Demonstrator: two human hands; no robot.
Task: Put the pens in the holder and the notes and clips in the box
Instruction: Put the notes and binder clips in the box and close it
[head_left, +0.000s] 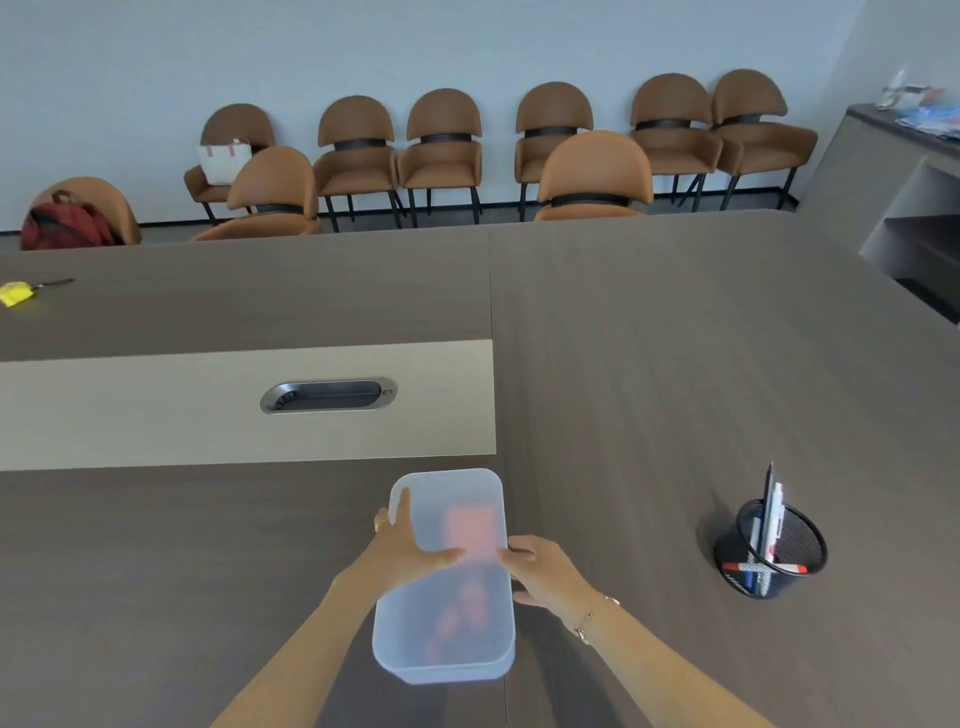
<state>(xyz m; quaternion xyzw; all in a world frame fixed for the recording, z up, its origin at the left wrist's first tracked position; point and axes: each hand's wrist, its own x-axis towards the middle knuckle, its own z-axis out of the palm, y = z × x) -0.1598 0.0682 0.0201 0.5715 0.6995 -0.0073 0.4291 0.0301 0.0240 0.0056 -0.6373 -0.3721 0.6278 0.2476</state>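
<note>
The left hand (410, 551) lies flat on the lid of the frosted box (447, 577), fingers spread; the right hand (540, 569) clasps its right edge. Orange shapes inside are blurred beyond naming. At three o'clock, well apart, the mesh holder (771, 553) keeps the pens (769, 512). Bare table (675, 364) surrounds everything.
</note>
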